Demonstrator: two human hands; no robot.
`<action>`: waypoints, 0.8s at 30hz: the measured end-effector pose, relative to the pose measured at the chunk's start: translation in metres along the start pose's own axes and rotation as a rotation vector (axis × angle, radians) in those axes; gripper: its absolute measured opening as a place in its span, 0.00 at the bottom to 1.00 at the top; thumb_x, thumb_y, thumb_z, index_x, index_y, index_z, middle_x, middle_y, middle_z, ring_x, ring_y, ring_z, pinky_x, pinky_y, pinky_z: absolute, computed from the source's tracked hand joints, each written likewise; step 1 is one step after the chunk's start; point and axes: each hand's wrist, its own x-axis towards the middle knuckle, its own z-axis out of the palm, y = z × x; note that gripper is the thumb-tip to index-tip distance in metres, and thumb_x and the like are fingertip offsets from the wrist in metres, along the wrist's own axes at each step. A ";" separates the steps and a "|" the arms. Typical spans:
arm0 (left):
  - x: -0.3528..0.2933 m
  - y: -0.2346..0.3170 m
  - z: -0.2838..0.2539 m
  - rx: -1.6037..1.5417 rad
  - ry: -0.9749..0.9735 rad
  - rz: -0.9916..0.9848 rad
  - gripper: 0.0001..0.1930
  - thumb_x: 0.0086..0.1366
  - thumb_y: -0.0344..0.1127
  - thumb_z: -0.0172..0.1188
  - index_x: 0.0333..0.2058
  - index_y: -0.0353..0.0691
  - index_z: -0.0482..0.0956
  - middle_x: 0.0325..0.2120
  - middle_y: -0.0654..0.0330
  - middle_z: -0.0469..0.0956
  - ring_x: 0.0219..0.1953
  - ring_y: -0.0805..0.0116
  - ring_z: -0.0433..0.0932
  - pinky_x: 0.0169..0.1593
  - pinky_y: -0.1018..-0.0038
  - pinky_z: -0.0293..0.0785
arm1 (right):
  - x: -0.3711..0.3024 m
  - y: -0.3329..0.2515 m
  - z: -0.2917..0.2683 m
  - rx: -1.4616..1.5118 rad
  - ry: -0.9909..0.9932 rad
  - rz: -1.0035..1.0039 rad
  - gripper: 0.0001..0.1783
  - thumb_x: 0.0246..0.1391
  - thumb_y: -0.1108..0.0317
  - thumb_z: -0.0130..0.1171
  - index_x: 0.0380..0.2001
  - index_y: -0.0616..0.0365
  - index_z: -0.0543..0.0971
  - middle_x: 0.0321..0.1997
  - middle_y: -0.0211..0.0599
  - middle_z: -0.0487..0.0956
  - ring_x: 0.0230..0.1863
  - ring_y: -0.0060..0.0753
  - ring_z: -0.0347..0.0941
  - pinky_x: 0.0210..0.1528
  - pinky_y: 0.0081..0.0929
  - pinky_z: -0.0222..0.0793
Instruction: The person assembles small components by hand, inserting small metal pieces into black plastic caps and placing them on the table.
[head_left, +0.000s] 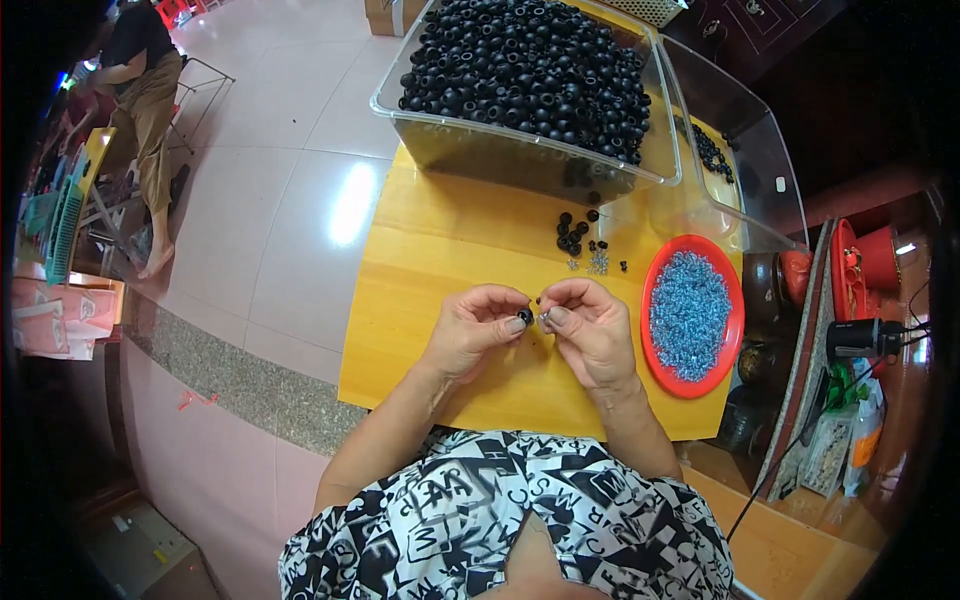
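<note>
Over the yellow tabletop (405, 290), my left hand (470, 332) pinches a small round black hollow piece (525, 315) between thumb and fingers. Close beside it, my right hand (592, 335) is closed on a tiny pale, shiny piece (544, 317), mostly hidden by the fingertips. The two hands nearly meet. Just beyond them lie several loose black pieces (570, 238) and a few small clear pieces (598, 262). To the right, a red oval plate (652, 362) holds a heap of bluish clear small pieces (690, 315).
A clear plastic bin (530, 140) full of black round pieces (530, 75) stands at the far side. Next to it is another clear container (780, 165). A shelf edge with a black cylindrical device (862, 340) and a cable runs along the right. Another person (150, 110) stands far left.
</note>
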 end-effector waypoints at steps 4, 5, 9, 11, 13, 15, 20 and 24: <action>0.000 0.000 0.001 0.042 0.002 0.031 0.12 0.48 0.25 0.62 0.34 0.35 0.75 0.30 0.60 0.75 0.29 0.75 0.73 0.33 0.81 0.70 | 0.003 0.003 -0.004 0.192 -0.062 0.043 0.11 0.46 0.82 0.52 0.36 0.66 0.71 0.33 0.37 0.74 0.34 0.24 0.70 0.39 0.19 0.66; 0.000 -0.001 0.002 0.060 0.018 0.033 0.12 0.47 0.24 0.63 0.34 0.35 0.75 0.29 0.60 0.75 0.30 0.74 0.73 0.33 0.81 0.70 | 0.003 0.004 -0.003 0.193 -0.062 0.042 0.11 0.46 0.82 0.52 0.36 0.66 0.71 0.33 0.37 0.74 0.34 0.24 0.70 0.39 0.19 0.66; -0.001 -0.001 0.003 0.079 -0.008 0.095 0.13 0.46 0.25 0.64 0.34 0.35 0.75 0.30 0.60 0.75 0.31 0.74 0.73 0.35 0.81 0.70 | 0.002 0.004 0.004 0.165 -0.021 0.042 0.11 0.45 0.80 0.55 0.35 0.66 0.71 0.32 0.39 0.73 0.32 0.25 0.69 0.37 0.18 0.65; -0.002 0.000 0.006 0.102 -0.012 0.122 0.14 0.45 0.25 0.64 0.33 0.34 0.75 0.31 0.60 0.75 0.32 0.74 0.73 0.36 0.81 0.70 | 0.000 0.006 0.005 0.154 -0.020 0.039 0.11 0.45 0.80 0.55 0.35 0.66 0.71 0.32 0.38 0.73 0.33 0.25 0.69 0.38 0.18 0.65; -0.002 0.000 0.006 0.130 -0.002 0.120 0.13 0.45 0.25 0.64 0.33 0.34 0.75 0.31 0.59 0.75 0.32 0.74 0.74 0.36 0.81 0.70 | -0.002 0.008 0.006 0.008 -0.001 -0.014 0.12 0.45 0.80 0.55 0.36 0.66 0.71 0.32 0.37 0.73 0.34 0.24 0.69 0.39 0.18 0.65; -0.002 -0.001 0.006 0.158 0.006 0.116 0.13 0.45 0.25 0.65 0.32 0.34 0.75 0.31 0.59 0.75 0.32 0.74 0.74 0.37 0.81 0.70 | -0.004 0.006 0.006 -0.063 0.001 -0.036 0.12 0.44 0.80 0.56 0.36 0.66 0.71 0.32 0.36 0.73 0.35 0.23 0.69 0.40 0.17 0.65; -0.001 -0.002 0.010 0.190 0.038 0.123 0.12 0.46 0.25 0.64 0.32 0.34 0.75 0.28 0.62 0.76 0.30 0.77 0.73 0.36 0.82 0.70 | -0.005 0.006 0.007 -0.285 0.018 -0.143 0.11 0.47 0.78 0.54 0.36 0.66 0.71 0.32 0.30 0.72 0.35 0.20 0.68 0.41 0.15 0.64; -0.001 -0.002 0.004 0.263 0.020 0.125 0.12 0.45 0.25 0.65 0.31 0.35 0.75 0.27 0.64 0.75 0.30 0.77 0.72 0.34 0.83 0.69 | -0.003 0.004 0.002 -0.470 -0.015 -0.104 0.14 0.45 0.79 0.55 0.38 0.66 0.70 0.33 0.31 0.71 0.35 0.20 0.67 0.39 0.15 0.65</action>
